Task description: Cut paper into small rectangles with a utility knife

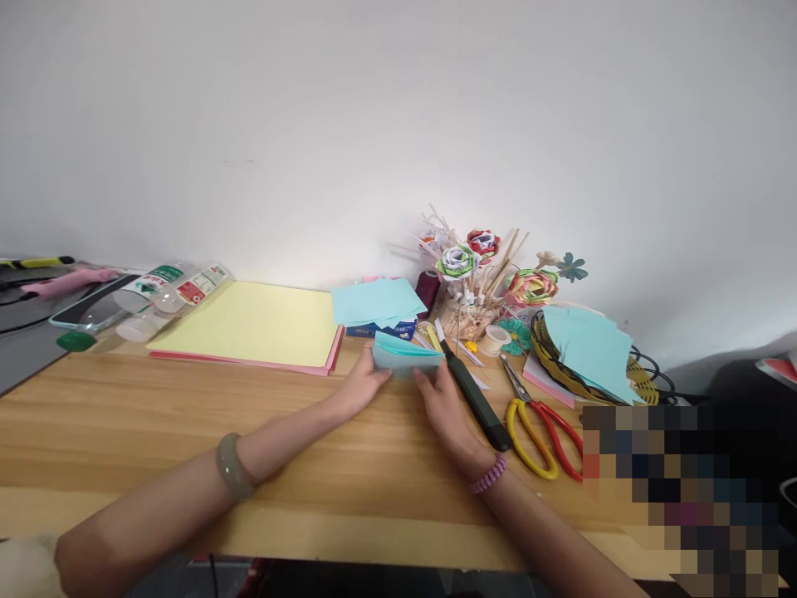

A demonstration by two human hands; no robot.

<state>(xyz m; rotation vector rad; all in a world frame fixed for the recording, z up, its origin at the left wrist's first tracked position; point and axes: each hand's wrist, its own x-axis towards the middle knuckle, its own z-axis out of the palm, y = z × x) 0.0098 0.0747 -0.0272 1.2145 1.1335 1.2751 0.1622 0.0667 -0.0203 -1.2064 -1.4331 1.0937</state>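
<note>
I saw a person holding a folded light blue paper [404, 359] up over the wooden surface [311, 498], to the left of the scissors [529, 403]. The left hand [361, 386] had its fingers pinched on the end away from the scissors. The right hand [443, 403] had its fingers closed on the end nearer the scissors. The paper hid some fingertips, so I could not tell how hard they squeezed.

The layers gaped a little at the top. To do it well, I thought, both hands had to hold the same way, soft but firm, so no layer slipped. Lining up the edges looked like the careful part. Too big a squeeze could have made a bad wrinkle.

A dark-handled tool [476, 399] lay just left of the scissors, close to the right hand, so bumping it seemed easy. Loose light blue sheets [379, 301] sat to the left of the scissors and farther back, and a stack of yellow paper [261, 324] lay well to their left.
</note>
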